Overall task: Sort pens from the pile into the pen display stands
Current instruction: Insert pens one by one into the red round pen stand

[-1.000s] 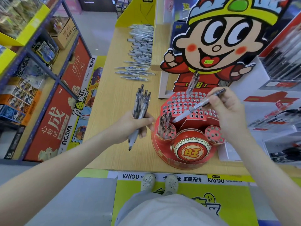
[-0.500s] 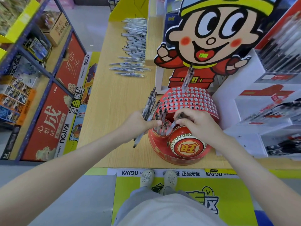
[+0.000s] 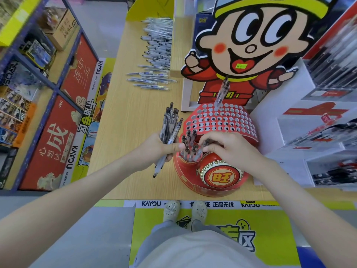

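Note:
A red pen display stand (image 3: 218, 120) with rows of round holes stands on the wooden table (image 3: 135, 117). Its small left cup holds several upright pens (image 3: 188, 147). My right hand (image 3: 229, 149) pinches the top of one pen (image 3: 201, 149) standing slanted in that cup. My left hand (image 3: 158, 149) grips a bundle of pens (image 3: 170, 128) just left of the stand, tips pointing down. A single pen (image 3: 222, 93) stands in a hole at the stand's top row. The pile of pens (image 3: 154, 55) lies farther back on the table.
A large cartoon cardboard figure (image 3: 251, 47) rises behind the stand. White boxes and pen racks (image 3: 318, 117) fill the right side. A blue shelf unit (image 3: 38, 78) with red panels stands at the left. A wooden divider (image 3: 178, 45) runs beside the pile.
My right hand came down from above the stand's holes and lowered its pen into the small left cup. My left hand with the bundle shifted slightly closer to the stand.

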